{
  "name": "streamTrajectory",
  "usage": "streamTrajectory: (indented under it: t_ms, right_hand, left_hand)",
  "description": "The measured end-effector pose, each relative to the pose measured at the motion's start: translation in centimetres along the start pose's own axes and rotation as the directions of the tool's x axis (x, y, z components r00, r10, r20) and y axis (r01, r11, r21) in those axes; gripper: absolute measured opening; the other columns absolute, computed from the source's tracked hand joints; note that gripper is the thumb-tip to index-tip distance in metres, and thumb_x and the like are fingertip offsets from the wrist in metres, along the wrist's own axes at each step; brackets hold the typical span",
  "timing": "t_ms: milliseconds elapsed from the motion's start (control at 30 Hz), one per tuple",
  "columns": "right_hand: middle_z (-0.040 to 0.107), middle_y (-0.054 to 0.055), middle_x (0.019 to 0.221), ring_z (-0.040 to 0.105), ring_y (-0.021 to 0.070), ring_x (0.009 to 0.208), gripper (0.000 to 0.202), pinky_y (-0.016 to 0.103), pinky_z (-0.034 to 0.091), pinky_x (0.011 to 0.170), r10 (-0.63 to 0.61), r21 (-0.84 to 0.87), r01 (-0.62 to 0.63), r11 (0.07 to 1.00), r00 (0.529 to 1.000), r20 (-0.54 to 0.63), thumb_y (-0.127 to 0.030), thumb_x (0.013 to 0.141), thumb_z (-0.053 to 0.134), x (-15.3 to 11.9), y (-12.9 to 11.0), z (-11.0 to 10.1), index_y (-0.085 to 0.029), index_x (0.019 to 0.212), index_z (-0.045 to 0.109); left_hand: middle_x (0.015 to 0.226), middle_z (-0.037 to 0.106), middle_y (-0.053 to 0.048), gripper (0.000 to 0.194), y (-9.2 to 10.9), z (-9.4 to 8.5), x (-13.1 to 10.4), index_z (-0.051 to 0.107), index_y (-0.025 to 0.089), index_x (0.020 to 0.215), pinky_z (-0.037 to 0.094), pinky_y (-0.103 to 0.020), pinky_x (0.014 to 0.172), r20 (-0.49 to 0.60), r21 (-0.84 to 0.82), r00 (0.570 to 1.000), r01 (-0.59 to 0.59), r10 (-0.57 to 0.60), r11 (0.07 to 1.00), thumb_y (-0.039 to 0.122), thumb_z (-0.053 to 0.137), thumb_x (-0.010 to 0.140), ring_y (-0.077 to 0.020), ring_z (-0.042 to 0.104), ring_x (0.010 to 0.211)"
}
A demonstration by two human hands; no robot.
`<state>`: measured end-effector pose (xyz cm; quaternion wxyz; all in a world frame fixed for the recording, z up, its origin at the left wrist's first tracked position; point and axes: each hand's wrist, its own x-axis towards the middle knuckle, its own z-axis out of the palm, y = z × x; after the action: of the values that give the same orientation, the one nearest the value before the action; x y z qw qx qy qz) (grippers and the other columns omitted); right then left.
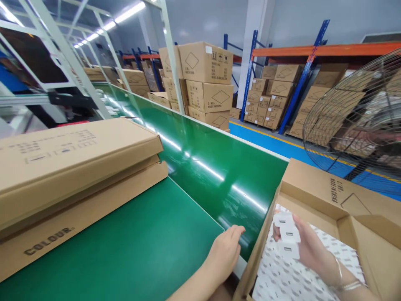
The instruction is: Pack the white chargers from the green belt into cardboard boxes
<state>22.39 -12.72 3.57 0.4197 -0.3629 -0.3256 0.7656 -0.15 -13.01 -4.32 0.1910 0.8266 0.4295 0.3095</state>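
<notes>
1. Nearest the camera: the left hand [224,255], its forearm cut off by the lower edge. Fingers curled, at the border between the green surface [131,242] and the green conveyor belt [200,161]. Palm hidden; cannot tell whether this grip holds anything.
2. Right hand [308,240], bangled at the wrist: grip closed around white USB adapters [288,235], held above an open carton [332,215]. Three ports counted; any further adapters would be hidden by the hand.
3. Open carton, one, at the belt's near end, cut off below and at right. Inside, a white layer [282,271] bears rows of small grey marks; cannot tell whether it is a sheet or packed units.
4. Surface, left: flat cartons [78,154], overlapping and cut off at left; number uncertain. "COLOUR" legible on the lowest panel.
5. Beyond the belt: three cartons [209,97] in the front stack, the lowest partly hidden.
6. Right: one wire-caged fan [360,113], cut off, obscuring racked cartons.
7. Far left: one person in blue [11,75], mostly out of view.
</notes>
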Motion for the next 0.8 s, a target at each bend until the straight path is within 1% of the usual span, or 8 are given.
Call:
streamTrajectory:
  t_ms: [100, 267, 333, 400, 467, 533, 667, 800]
  right_hand:
    - [0.054, 0.002, 0.069, 0.053, 0.0161, 0.061, 0.039, 0.026, 0.039, 0.054, -0.006, 0.068, 0.007, 0.998, 1.0, -0.017, -0.055, 0.081, 0.046, -1.3, 1.7, -0.1, -0.022, 0.101, 0.051]
    - [0.05, 0.0, 0.059, 0.052, 0.0164, 0.055, 0.042, 0.028, 0.038, 0.056, 0.051, 0.091, -0.065, 0.994, 0.987, 0.151, -0.058, 0.074, 0.049, -1.8, 2.3, 0.6, -0.02, 0.092, 0.048]
    - [0.05, 0.0, 0.058, 0.051, 0.0162, 0.054, 0.043, 0.028, 0.036, 0.054, 0.058, 0.082, -0.075, 0.994, 0.98, 0.193, -0.06, 0.074, 0.047, -2.1, 2.3, 0.9, -0.02, 0.09, 0.047]
    - [0.049, -0.001, 0.055, 0.049, 0.0153, 0.051, 0.048, 0.027, 0.035, 0.053, 0.041, 0.078, -0.059, 0.995, 0.975, 0.218, -0.066, 0.074, 0.043, -2.4, 2.3, 1.3, -0.021, 0.088, 0.046]
    - [0.047, -0.002, 0.053, 0.047, 0.0139, 0.049, 0.052, 0.026, 0.033, 0.051, 0.012, 0.101, -0.035, 0.994, 0.976, 0.215, -0.071, 0.077, 0.035, -2.6, 2.3, 1.6, -0.021, 0.085, 0.046]
    - [0.046, -0.002, 0.052, 0.046, 0.0131, 0.048, 0.051, 0.025, 0.032, 0.05, -0.009, 0.157, -0.023, 0.987, 0.979, 0.201, -0.07, 0.081, 0.03, -2.5, 2.4, 1.7, -0.021, 0.083, 0.045]
    - [0.047, -0.002, 0.051, 0.047, 0.0137, 0.049, 0.047, 0.025, 0.032, 0.05, -0.003, 0.226, -0.046, 0.973, 0.978, 0.21, -0.065, 0.085, 0.027, -2.2, 2.8, 1.3, -0.022, 0.085, 0.045]
    - [0.046, -0.003, 0.049, 0.047, 0.0145, 0.046, 0.046, 0.026, 0.034, 0.051, 0.043, 0.188, -0.077, 0.979, 0.983, 0.178, -0.066, 0.083, 0.028, -1.9, 2.8, 0.8, -0.022, 0.083, 0.043]
  left_hand:
    - [0.095, 0.061, -0.006, 0.045, 0.0, 0.4, -0.3, 0.046, 0.018, 0.111, 0.051, -0.03, 0.075, 0.025, 0.049, 0.999, -0.036, 0.035, 0.998, 0.0, 0.031, 0.072, -0.0163, 0.059, 0.085]
    - [0.093, 0.063, -0.006, 0.042, 0.0, 0.5, -0.5, 0.044, 0.015, 0.116, 0.051, -0.031, 0.072, 0.052, 0.149, 0.995, -0.095, 0.088, 0.984, 0.003, 0.029, 0.079, -0.0169, 0.06, 0.084]
    - [0.09, 0.063, -0.006, 0.041, 0.0, 0.5, -0.4, 0.044, 0.015, 0.117, 0.051, -0.03, 0.069, 0.076, 0.198, 0.993, -0.108, 0.094, 0.974, 0.004, 0.03, 0.08, -0.0168, 0.061, 0.08]
    - [0.085, 0.063, -0.005, 0.04, 0.0, 0.5, -0.3, 0.044, 0.015, 0.118, 0.051, -0.03, 0.066, 0.112, 0.246, 0.99, -0.114, 0.089, 0.963, 0.005, 0.03, 0.081, -0.0167, 0.061, 0.076]
    - [0.08, 0.063, -0.004, 0.04, -0.1, 0.6, -0.3, 0.044, 0.015, 0.118, 0.05, -0.03, 0.063, 0.148, 0.286, 0.986, -0.118, 0.078, 0.951, 0.005, 0.03, 0.082, -0.0167, 0.061, 0.072]
    - [0.077, 0.062, -0.003, 0.04, -0.2, 0.7, -0.4, 0.044, 0.015, 0.119, 0.05, -0.03, 0.061, 0.175, 0.314, 0.982, -0.124, 0.07, 0.941, 0.005, 0.03, 0.082, -0.0172, 0.06, 0.069]
    - [0.078, 0.062, -0.003, 0.041, -0.3, 0.9, -0.6, 0.042, 0.016, 0.121, 0.049, -0.03, 0.062, 0.195, 0.34, 0.978, -0.135, 0.07, 0.931, 0.006, 0.031, 0.083, -0.0172, 0.06, 0.07]
    - [0.077, 0.062, -0.003, 0.041, -0.1, 0.8, -0.5, 0.043, 0.015, 0.121, 0.047, -0.028, 0.059, 0.212, 0.375, 0.975, -0.143, 0.066, 0.916, 0.006, 0.031, 0.083, -0.0161, 0.06, 0.069]
